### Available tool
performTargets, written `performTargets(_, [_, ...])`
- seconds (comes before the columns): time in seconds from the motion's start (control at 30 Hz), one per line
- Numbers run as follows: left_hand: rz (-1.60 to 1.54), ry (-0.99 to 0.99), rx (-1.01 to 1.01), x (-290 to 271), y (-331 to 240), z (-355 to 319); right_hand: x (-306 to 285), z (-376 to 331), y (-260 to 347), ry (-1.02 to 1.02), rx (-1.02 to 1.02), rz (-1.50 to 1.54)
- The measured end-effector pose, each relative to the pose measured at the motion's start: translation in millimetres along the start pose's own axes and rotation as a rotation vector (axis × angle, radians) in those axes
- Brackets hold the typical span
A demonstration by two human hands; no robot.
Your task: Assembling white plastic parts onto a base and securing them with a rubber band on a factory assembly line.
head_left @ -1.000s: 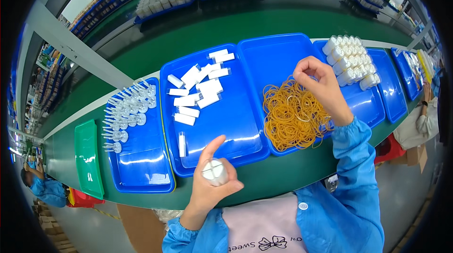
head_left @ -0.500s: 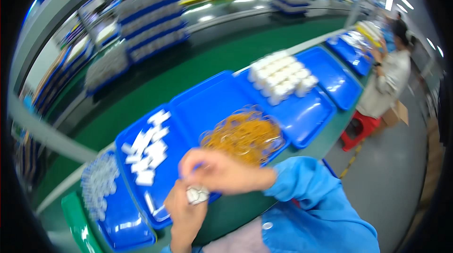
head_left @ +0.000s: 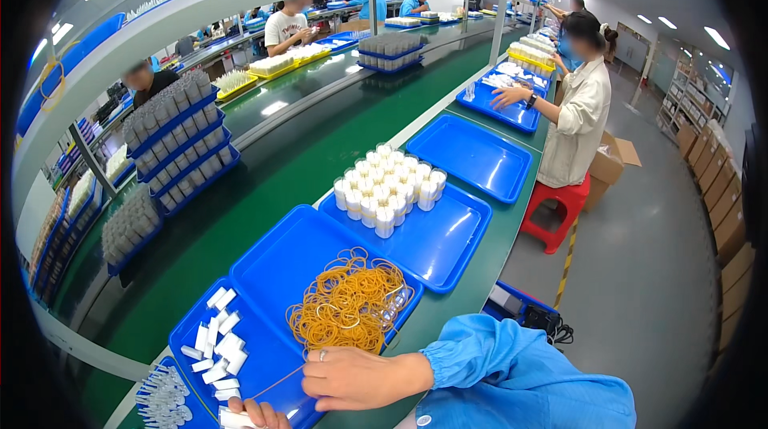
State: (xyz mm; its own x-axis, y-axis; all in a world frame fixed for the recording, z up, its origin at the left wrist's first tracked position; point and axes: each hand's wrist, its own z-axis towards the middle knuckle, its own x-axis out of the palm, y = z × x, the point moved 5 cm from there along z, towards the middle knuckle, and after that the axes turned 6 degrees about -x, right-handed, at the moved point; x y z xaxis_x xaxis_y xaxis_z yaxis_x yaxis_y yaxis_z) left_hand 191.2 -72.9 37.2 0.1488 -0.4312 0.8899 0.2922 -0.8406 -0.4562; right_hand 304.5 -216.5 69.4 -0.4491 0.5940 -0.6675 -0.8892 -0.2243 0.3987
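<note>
**Thin rubber band drawn taut between two hands**

Taking the heap of amber rubber bands (head_left: 344, 305) as the clock's centre, the right hand (head_left: 356, 381) is at 6 o'clock, curled closed on one thin rubber band (head_left: 278, 383) (a ring (head_left: 323, 355) shows on that hand). The band runs straight towards 7 o'clock, where the left hand (head_left: 260, 413) grips a white piece (head_left: 234, 419), partly cut off by the lower edge. The left hand presumably steadies the piece so the right can pull the band against it; whether the band goes around it cannot be told.

The heap sits towards the 4 o'clock side of its blue tray (head_left: 268, 261), probably for short reach. At 8 o'clock, a second blue tray (head_left: 192, 323) holds loose oblong white blocks (head_left: 230, 343); beyond it, a third blue tray (head_left: 198, 413) holds clear stemmed plastic parts (head_left: 162, 397). At 1 o'clock, white cylinders in clear sleeves (head_left: 384, 193) stand upright, packed at the 11 o'clock side of a fourth blue tray (head_left: 444, 245), likely to save room.
</note>
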Motion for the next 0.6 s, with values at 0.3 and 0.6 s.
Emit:
performTargets(0.3, [0.414, -0.043, 0.218, -16.4, -5.2, -10.7, 30.6, -10.1, -8.9, -0.177, 0.590, 2.200])
performTargets(0.6, [2.009, -0.350, 0.196, 13.1, 2.3, -27.2, 58.0, -3.6, 19.2, 0.083, 0.473, 1.508])
